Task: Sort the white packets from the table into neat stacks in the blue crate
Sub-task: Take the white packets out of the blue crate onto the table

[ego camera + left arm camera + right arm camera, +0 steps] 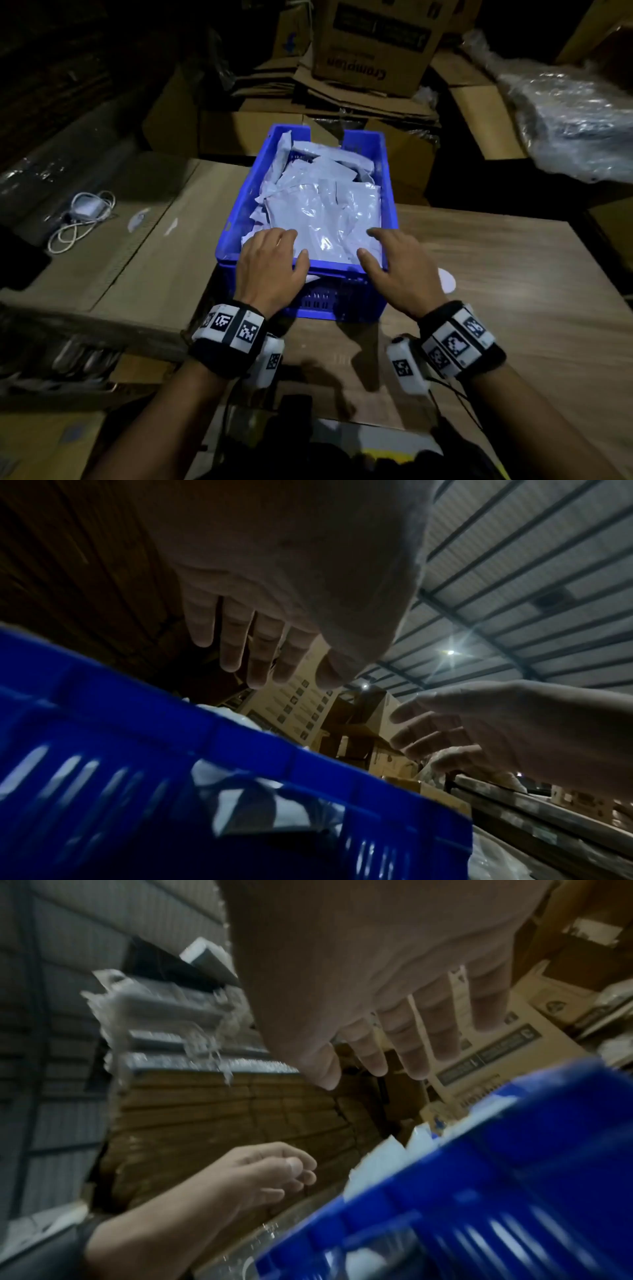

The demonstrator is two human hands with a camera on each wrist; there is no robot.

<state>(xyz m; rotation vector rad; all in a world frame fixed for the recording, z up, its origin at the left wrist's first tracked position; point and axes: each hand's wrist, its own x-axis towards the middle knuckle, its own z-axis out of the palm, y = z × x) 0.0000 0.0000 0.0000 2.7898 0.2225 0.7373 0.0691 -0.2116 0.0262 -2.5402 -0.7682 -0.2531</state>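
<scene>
Two loose-fingered, empty hands, left hand [272, 260] and right hand [399, 267], above packet-filled blue crate [233, 219] (wrist views: only slotted wall).

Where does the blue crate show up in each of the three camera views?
Head: the blue crate sits centre frame on the table, full of white packets, both hands above its near end.
Left wrist: crate wall fills the lower left.
Right wrist: crate fills the lower right.
Shared landmark: the slotted near wall with white packets behind it.
</scene>
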